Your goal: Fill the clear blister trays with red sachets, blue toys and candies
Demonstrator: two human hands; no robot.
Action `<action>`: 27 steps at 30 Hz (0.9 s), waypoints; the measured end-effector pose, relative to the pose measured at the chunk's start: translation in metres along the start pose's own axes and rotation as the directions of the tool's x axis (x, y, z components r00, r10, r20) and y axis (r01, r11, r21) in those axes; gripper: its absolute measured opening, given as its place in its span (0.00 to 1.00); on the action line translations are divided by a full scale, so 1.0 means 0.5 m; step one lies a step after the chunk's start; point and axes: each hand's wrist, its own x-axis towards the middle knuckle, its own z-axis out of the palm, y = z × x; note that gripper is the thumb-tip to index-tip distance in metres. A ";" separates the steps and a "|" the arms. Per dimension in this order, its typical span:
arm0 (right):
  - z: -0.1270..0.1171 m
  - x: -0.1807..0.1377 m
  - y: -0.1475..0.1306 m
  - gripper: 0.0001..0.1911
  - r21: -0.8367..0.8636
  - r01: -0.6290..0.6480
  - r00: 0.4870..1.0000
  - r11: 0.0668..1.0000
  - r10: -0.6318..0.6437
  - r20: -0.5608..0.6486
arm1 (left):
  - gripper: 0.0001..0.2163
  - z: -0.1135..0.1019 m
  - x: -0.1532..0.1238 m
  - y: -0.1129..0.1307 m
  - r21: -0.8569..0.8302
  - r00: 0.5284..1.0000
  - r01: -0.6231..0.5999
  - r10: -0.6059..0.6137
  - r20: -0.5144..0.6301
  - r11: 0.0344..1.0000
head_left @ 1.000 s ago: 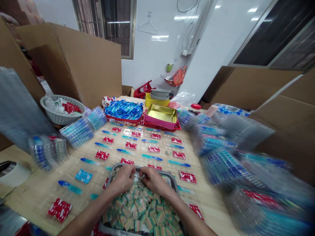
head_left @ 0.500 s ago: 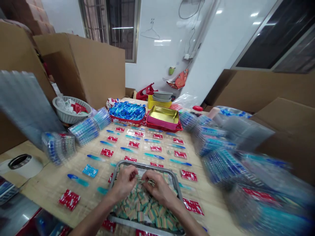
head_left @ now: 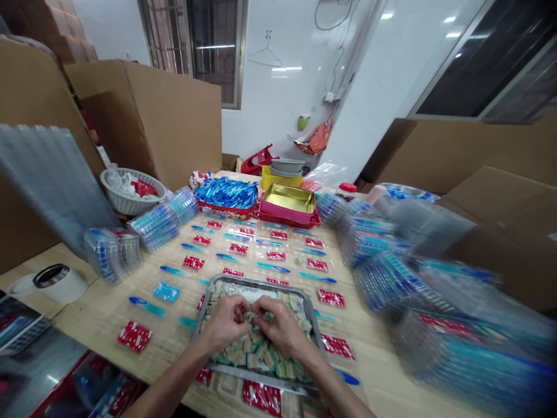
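A metal tray point(head_left: 314, 325) of small green, pink and cream striped blocks point(head_left: 250, 355) lies in front of me. Over its middle, my left hand point(head_left: 226, 322) is closed with thumb and fingertips pinched together. My right hand point(head_left: 281, 326) is pinched the same way, its fingertips almost meeting the left ones. Whatever is between the fingers is too small and hidden to make out. Around the tray, clear plastic packs hold red patterned packets point(head_left: 332, 298) and blue pens point(head_left: 148, 306). One packet, left of the tray, is light blue point(head_left: 166, 291).
Behind the packs stand a red box of blue pens point(head_left: 227, 193) and a gold-lined tin point(head_left: 289, 199). Stacks of filled clear packs point(head_left: 391, 281) line the right side, with more point(head_left: 154, 227) at left. A white basket point(head_left: 133, 200) and cardboard boxes point(head_left: 174, 110) stand beyond.
My hands have come closer together over the tray, the left moving right. The view has shifted slightly, so the tray appears a little higher.
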 end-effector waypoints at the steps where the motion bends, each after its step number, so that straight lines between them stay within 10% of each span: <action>1: -0.002 -0.004 -0.001 0.07 -0.006 0.003 1.000 1.000 -0.003 -0.002 | 0.08 0.005 -0.002 0.002 0.005 1.000 0.001 -0.001 -0.007 1.000; 27: 0.052 -0.095 0.021 0.11 0.048 -0.068 0.991 0.997 0.073 -0.112 | 0.10 0.070 -0.058 -0.017 0.245 0.995 -0.092 0.097 -0.007 0.965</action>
